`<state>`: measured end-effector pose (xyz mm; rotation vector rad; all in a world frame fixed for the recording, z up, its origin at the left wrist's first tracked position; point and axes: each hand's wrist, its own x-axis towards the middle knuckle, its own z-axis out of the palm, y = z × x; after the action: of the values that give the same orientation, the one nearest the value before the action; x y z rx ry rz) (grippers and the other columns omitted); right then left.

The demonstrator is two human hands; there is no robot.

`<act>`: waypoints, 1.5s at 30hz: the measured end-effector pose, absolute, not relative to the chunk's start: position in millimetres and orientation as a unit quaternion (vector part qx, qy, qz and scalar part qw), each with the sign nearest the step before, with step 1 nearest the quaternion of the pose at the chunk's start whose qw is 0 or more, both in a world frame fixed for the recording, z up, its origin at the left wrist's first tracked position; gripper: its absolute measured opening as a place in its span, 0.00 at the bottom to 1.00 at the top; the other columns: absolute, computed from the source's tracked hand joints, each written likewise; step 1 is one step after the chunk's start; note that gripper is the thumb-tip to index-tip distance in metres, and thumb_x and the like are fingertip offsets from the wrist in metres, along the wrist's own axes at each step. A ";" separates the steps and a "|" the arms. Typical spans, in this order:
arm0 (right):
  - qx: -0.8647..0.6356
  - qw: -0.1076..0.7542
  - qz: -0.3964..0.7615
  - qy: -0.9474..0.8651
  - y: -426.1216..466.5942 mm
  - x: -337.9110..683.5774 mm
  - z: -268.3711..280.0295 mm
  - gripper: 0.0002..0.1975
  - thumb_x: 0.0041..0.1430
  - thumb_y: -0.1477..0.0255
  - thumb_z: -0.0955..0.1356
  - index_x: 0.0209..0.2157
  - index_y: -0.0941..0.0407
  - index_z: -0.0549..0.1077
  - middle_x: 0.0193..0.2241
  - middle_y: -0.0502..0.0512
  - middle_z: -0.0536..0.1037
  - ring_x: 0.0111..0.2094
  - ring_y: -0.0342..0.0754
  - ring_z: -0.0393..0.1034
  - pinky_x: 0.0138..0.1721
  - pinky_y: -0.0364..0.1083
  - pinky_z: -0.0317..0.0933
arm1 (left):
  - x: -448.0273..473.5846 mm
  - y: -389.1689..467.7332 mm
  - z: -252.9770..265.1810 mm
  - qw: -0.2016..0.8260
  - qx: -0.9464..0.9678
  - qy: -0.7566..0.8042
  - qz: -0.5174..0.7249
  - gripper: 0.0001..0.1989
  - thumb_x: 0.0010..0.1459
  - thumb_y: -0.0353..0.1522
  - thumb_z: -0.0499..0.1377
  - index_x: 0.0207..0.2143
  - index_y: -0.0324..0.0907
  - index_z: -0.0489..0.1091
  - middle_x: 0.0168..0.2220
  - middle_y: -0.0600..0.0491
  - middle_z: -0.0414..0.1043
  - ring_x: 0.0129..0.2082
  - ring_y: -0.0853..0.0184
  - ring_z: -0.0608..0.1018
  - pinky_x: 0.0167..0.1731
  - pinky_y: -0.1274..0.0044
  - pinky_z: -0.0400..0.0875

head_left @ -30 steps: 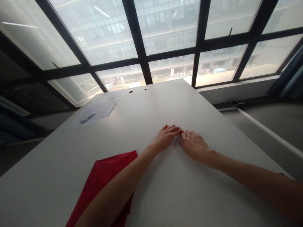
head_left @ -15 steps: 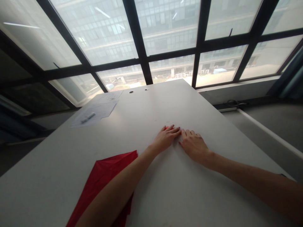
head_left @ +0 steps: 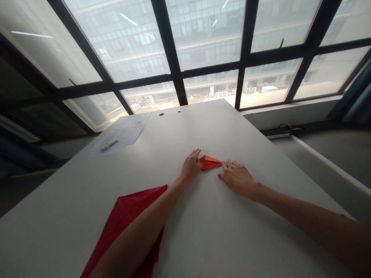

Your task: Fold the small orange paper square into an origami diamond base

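Observation:
A small piece of folded orange paper lies on the white table, its narrow point turned to the right. At its wide left end is my left hand, standing on its edge with the fingers stretched out and the fingertips up. My right hand lies palm down at the other end. Its fingertips rest on the paper's pointed tip, with the thumb apart. Under my left forearm sits a larger sheet of red paper, creased and partly hidden by the arm.
White papers with a marker-like white object on them lie at the far left of the table. Two round holes show near the far edge. Beyond stand dark-framed windows; a white bar runs at right.
My left hand has lifted off the orange paper and moved left, turning onto its edge, so the paper is uncovered. My right hand has stayed nearly in place.

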<state>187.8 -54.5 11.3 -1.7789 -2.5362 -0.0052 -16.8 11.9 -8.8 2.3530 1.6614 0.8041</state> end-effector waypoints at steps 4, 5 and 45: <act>-0.585 0.042 0.014 -0.810 -53.1 185.7 10.2 0.21 0.67 0.61 0.61 0.50 0.62 0.72 0.46 0.68 0.74 0.46 0.57 0.69 0.45 0.51 0.61 | -11.0 -0.4 2.2 0.021 0.779 0.550 0.299 0.13 0.65 0.37 0.53 0.47 0.43 0.71 0.45 0.48 0.74 0.47 0.59 0.73 0.51 0.66 0.66; -0.592 0.049 0.018 -0.804 -52.1 185.6 10.8 0.21 0.68 0.61 0.61 0.48 0.62 0.73 0.44 0.67 0.75 0.45 0.56 0.69 0.44 0.50 0.61 | -9.4 -3.4 2.8 0.025 0.789 0.545 0.282 0.13 0.63 0.41 0.56 0.44 0.43 0.71 0.42 0.49 0.74 0.45 0.59 0.74 0.49 0.65 0.67; -0.545 0.379 0.182 -0.725 8.8 208.5 -15.6 0.13 0.63 0.70 0.64 0.45 0.56 0.77 0.45 0.57 0.75 0.38 0.45 0.71 0.44 0.44 0.64 | -12.2 8.6 -5.4 0.212 0.786 0.480 0.328 0.10 0.59 0.37 0.59 0.32 0.41 0.77 0.32 0.52 0.78 0.31 0.69 0.76 0.37 0.77 0.68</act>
<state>208.5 8.8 -15.6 -1.3925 -1.8536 0.4662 -12.2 8.6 -5.4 2.1823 1.3320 0.9122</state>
